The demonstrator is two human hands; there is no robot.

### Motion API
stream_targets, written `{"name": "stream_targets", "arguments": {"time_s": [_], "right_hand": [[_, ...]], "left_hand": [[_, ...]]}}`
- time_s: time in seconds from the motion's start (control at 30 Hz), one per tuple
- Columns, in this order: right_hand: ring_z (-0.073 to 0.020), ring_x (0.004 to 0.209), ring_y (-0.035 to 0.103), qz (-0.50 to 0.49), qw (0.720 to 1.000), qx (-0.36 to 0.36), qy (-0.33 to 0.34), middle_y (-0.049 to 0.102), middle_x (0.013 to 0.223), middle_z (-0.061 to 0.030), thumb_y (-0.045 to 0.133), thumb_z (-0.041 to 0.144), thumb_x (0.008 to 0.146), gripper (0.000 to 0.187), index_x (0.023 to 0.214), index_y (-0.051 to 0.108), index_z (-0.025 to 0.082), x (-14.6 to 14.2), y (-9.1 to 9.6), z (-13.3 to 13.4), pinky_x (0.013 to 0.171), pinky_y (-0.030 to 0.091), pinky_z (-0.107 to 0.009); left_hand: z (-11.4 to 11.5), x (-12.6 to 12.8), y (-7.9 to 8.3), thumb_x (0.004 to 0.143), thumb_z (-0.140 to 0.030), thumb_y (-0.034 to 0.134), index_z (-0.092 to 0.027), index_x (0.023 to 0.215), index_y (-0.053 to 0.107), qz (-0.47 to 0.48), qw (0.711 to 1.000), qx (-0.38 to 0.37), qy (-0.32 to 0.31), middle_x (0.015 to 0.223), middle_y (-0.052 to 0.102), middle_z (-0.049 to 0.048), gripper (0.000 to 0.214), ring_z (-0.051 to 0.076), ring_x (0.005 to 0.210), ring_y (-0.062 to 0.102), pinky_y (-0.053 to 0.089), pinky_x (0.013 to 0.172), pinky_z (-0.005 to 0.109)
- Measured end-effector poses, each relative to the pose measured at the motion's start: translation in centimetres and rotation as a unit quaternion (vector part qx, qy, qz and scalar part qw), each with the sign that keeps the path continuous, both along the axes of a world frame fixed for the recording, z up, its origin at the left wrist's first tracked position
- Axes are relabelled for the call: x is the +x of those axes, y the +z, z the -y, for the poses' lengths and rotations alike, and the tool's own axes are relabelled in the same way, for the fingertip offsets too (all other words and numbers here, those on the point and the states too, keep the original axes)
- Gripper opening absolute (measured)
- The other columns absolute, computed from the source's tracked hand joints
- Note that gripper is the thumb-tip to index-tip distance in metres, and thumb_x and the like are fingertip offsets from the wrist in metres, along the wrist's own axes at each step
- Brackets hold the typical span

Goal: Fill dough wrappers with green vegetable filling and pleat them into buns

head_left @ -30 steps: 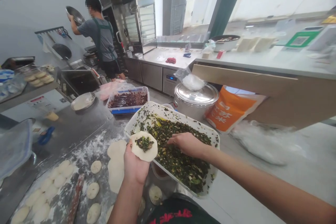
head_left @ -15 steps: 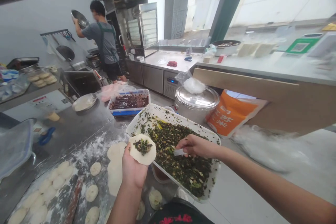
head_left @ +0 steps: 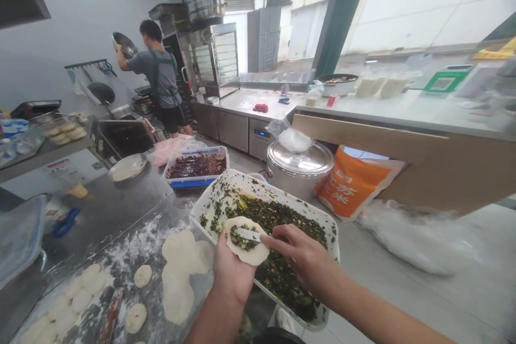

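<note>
A round dough wrapper (head_left: 258, 256) lies across the fingers and palm of my left hand (head_left: 234, 274), a mound of chopped green filling in its middle. My right hand (head_left: 304, 255) grips a flat, pale spatula (head_left: 249, 234), whose blade presses on that filling. Both hands are above a white tub (head_left: 209, 199) of chopped green vegetable filling (head_left: 278, 215). Left of the tub, several rolled dough wrappers (head_left: 177, 274) overlap on the floured steel table (head_left: 141, 226). Small dough rounds (head_left: 143, 276) and a wooden rolling pin (head_left: 110, 314) lie farther left.
Behind the tub stands a container of dark red filling (head_left: 197, 165). A lidded steel pot (head_left: 300, 164) and an orange sack (head_left: 355, 180) are beyond to the right. Another person (head_left: 161, 75) holds a metal bowl (head_left: 124, 45) near the back wall.
My right hand has lifted the spatula out of the tub and brought it left onto the wrapper's filling. My left hand has moved right, over the tub.
</note>
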State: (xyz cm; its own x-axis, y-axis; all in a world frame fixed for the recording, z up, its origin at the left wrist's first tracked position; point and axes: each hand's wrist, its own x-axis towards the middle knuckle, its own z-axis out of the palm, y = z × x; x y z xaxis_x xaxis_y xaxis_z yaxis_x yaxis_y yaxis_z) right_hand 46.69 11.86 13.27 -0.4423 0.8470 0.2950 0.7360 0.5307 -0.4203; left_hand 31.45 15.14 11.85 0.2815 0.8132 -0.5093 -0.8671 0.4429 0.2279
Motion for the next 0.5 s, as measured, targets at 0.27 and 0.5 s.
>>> {"name": "stream_targets", "arguments": {"time_s": [0.27, 0.5], "right_hand": [[-0.0149, 0.081, 0.051, 0.057, 0.998, -0.034, 0.012, 0.055, 0.09, -0.0053, 0.033, 0.003, 0.072, 0.045, 0.107, 0.052, 0.025, 2.8, -0.3, -1.9, 0.069, 0.041, -0.026], [-0.0196, 0.082, 0.055, 0.127, 0.978, -0.165, 0.002, 0.061, 0.087, -0.004, 0.039, 0.004, 0.062, 0.043, 0.094, 0.059, 0.024, 0.8, -4.5, -4.8, 0.067, 0.039, -0.028]], "left_hand": [[-0.5, -2.4, -0.1, 0.076, -0.026, 0.043, -0.015, 0.077, 0.063, -0.051, 0.996, -0.004, 0.068, 0.076, 0.064, 0.0055, 0.022, 0.021, 0.079, 0.057, 0.043, 0.077, 0.043], [-0.7, -4.0, 0.1, 0.076, -0.03, 0.042, -0.016, 0.084, 0.063, -0.074, 0.994, 0.008, 0.083, 0.08, 0.064, 0.0066, 0.026, 0.021, 0.081, 0.058, 0.042, 0.079, 0.043]]}}
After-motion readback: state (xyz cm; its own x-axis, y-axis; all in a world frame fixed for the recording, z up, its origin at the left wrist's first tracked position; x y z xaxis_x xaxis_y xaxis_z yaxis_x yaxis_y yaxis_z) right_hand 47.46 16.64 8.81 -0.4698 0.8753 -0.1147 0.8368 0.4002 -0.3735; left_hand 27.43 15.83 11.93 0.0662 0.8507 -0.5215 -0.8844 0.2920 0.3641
